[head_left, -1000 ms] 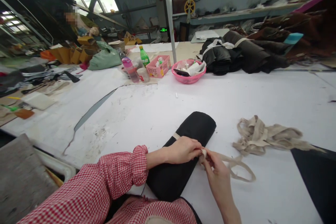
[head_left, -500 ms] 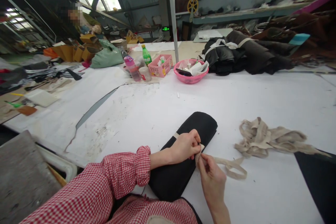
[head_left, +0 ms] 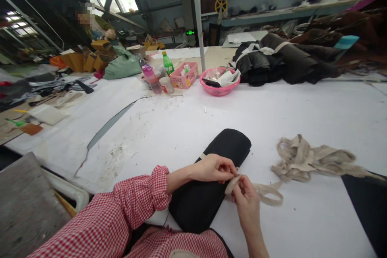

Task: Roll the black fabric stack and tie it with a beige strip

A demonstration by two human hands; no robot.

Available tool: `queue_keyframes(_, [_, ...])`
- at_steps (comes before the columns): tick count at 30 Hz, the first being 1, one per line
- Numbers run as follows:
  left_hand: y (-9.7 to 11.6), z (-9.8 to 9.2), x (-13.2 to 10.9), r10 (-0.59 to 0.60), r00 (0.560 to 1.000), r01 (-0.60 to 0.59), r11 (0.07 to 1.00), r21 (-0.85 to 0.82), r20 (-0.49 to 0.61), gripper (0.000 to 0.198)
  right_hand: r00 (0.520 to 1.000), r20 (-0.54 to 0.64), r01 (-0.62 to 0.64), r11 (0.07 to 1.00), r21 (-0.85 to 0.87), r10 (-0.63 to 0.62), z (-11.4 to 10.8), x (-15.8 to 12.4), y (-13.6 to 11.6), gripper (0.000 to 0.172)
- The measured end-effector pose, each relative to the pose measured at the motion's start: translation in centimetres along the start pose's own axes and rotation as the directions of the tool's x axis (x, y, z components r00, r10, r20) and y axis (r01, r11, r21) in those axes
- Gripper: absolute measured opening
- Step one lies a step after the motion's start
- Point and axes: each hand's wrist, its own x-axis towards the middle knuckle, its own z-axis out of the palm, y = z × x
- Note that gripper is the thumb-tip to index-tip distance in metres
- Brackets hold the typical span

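Observation:
A black folded bundle of cloth (head_left: 199,203) lies slantwise on the white-covered table before me, with a beige fabric strip (head_left: 232,185) passing around its middle. Over the bundle's right edge, my left hand (head_left: 213,168) is closed, thumb and fingers pinching the strip. Close against it, my right hand (head_left: 246,197) also pinches the strip, and a short flap of it hangs between the two hands. From there the strip loops along the table towards a tangled heap of the same beige strip (head_left: 305,159) on the right.
A pink basin (head_left: 220,84) holding papers, a pink box (head_left: 184,75), a green bottle (head_left: 167,63) and a jar (head_left: 166,85) stand farther back. Tied dark cloth bundles (head_left: 281,58) lie at the back right. Black fabric (head_left: 369,205) covers the right corner. Another person (head_left: 98,26) is far left.
Both hands have shifted slightly right, staying close together at the bundle's edge. The strip's flap between them now stands out more. The bundle has hardly moved.

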Motion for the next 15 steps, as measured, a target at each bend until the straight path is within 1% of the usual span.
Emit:
queue_keyframes(2, [0.0, -0.3, -0.4, 0.078, 0.997, -0.08, 0.993, 0.09, 0.03, 0.025, 1.0, 0.018, -0.025, 0.998, 0.053, 0.024, 0.0, 0.2, 0.1, 0.027])
queue_keyframes(5, [-0.3, -0.3, -0.6, 0.197, 0.98, -0.179, 0.941, 0.287, -0.034, 0.033, 0.998, 0.027, -0.053, 0.994, 0.094, 0.051, 0.0, 0.3, 0.2, 0.026])
queue_keyframes(7, [-0.6, 0.0, -0.6, 0.256, 0.965, -0.206, 0.884, 0.419, -0.065, 0.03, 0.998, 0.025, -0.064, 0.992, 0.105, 0.062, 0.0, 0.3, 0.3, 0.027])
queue_keyframes(11, [-1.0, 0.9, -0.6, 0.315, 0.947, -0.208, 0.743, 0.636, -0.059, 0.019, 0.998, 0.006, -0.063, 0.993, 0.104, 0.063, 0.0, 0.1, 0.5, 0.028])
queue_keyframes(15, [-0.4, 1.4, -1.0, 0.275, 0.96, -0.14, 0.65, 0.747, -0.059, 0.012, 0.999, -0.011, -0.052, 0.996, 0.077, 0.053, 0.0, -0.1, 0.5, 0.028])
